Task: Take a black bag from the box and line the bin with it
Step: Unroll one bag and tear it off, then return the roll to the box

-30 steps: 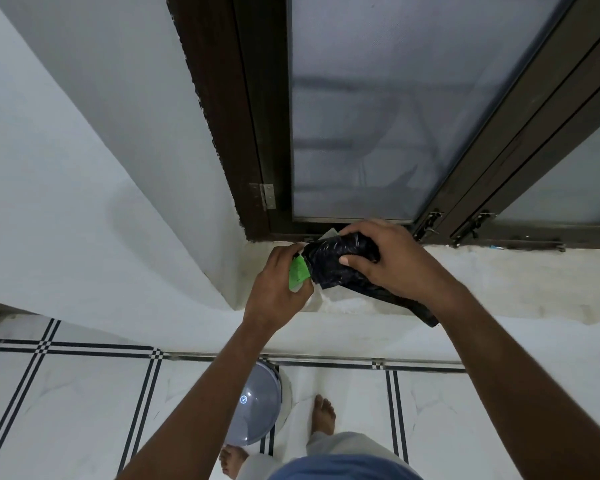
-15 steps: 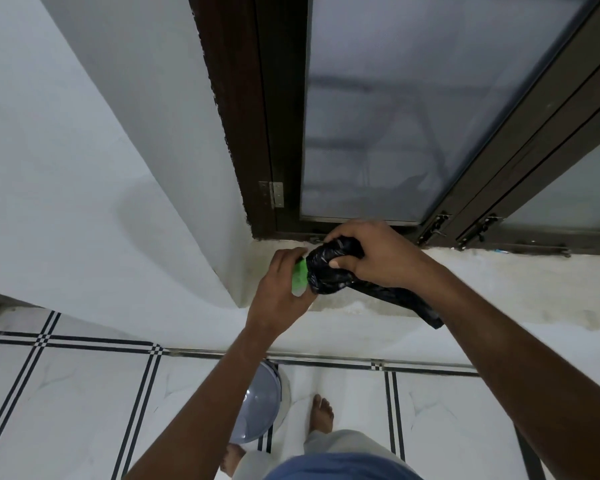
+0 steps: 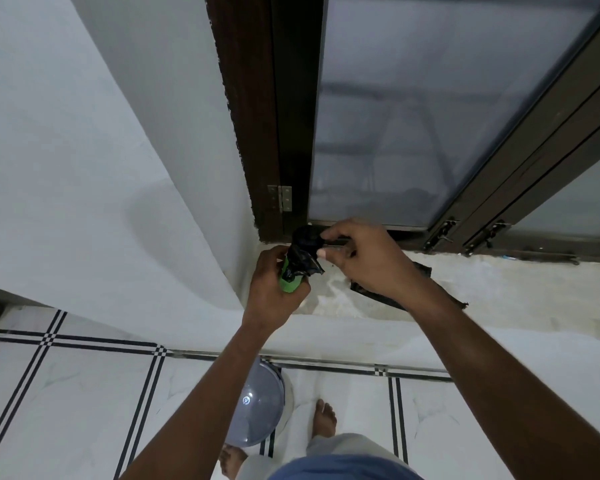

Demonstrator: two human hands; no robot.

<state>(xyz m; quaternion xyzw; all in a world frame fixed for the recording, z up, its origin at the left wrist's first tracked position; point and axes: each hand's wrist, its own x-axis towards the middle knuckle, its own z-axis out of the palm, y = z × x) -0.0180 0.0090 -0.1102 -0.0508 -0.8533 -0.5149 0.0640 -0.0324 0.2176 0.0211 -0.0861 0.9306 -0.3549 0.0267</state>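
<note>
Bag lining has not begun: the bin (image 3: 257, 405), a grey round-lidded one, stands on the tiled floor (image 3: 66, 410) just in front of the person's bare feet, lid closed, partly hidden behind the left forearm.

Higher up, at a rough white window ledge (image 3: 499, 292), both hands work together. The left hand (image 3: 274, 289) has its fingers wrapped tight round a small green box (image 3: 288, 280), of which only a strip shows. A crumpled black bag (image 3: 303, 252) rises out of the top of that box. The right hand (image 3: 364, 258) pinches the upper end of the bag between thumb and fingertips, fingers closed on the plastic.

A second ago the right hand lay cupped over a bulky wad of bag close against the box; now it has drawn back and upward, and the plastic between the hands looks narrower and more stretched. That suggests the bag is coming free of the box, though it seems not yet fully out.

A dark strip lies on the ledge beneath the right wrist; what it is cannot be told. Beyond the hands is a dark wooden window frame (image 3: 257, 116) with frosted glass.
</note>
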